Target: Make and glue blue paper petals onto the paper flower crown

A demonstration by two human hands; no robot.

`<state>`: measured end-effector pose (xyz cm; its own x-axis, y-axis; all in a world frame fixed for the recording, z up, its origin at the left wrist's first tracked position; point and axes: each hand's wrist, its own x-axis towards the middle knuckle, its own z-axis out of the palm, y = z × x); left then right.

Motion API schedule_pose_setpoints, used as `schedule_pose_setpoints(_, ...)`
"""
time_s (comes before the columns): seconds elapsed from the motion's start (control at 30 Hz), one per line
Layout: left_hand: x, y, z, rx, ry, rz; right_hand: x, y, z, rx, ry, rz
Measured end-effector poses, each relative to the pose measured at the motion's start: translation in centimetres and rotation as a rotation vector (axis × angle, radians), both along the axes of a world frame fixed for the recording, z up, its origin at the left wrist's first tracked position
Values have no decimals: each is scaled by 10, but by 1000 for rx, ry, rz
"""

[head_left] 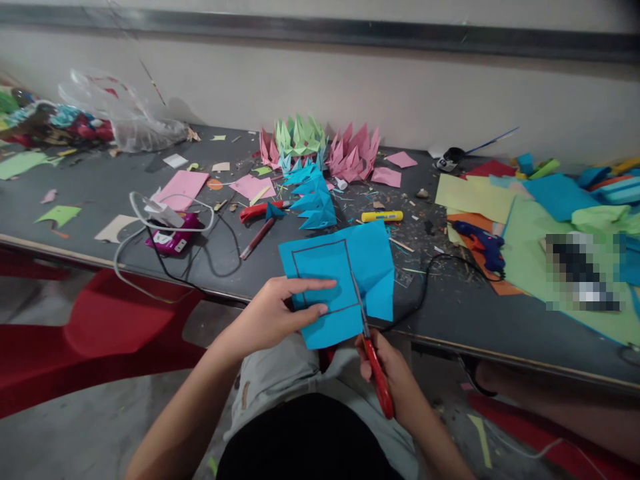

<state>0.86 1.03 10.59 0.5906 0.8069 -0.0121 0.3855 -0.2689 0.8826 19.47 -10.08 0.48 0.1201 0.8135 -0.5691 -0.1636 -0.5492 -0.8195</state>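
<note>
A sheet of blue paper (320, 263) with a dark rectangle drawn on it is held at the table's front edge. My left hand (295, 303) grips its left side, index finger and thumb lying across the top face, the other fingers hidden beneath. Red-handled scissors (377, 377) are in my right hand (387, 367), blades pointing away from me. They cut into the sheet along the rectangle's right line, and the paper right of the cut bends away. Behind the sheet stand folded blue paper spikes (313, 197).
Pink paper spikes (354, 153) and green ones (300, 137) stand near the wall. A yellow glue stick (382, 217), a red cutter (260, 211) and a blue glue gun (483, 243) lie around. Left is a purple power strip (175, 237) with cables; a red chair (130, 327) stands below.
</note>
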Motion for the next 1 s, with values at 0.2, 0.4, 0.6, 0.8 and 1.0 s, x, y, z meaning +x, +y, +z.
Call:
schedule_pose_setpoints(0.2,-1,1,-1,-1,-11,-30,2,-3,7,60,-12,68)
schedule_pose_setpoints(0.4,-2,1,-3,-16,-3,-42,2,-3,4,67,-32,69)
schedule_pose_setpoints(0.6,-3,0,-2,-8,15,-51,1,-2,1,86,-24,72)
schedule_pose_setpoints(0.8,-2,0,-1,35,59,-70,1,0,-1,51,-27,76)
schedule_pose_setpoints(1.0,-3,0,-1,64,101,-83,3,-4,2,103,-33,103)
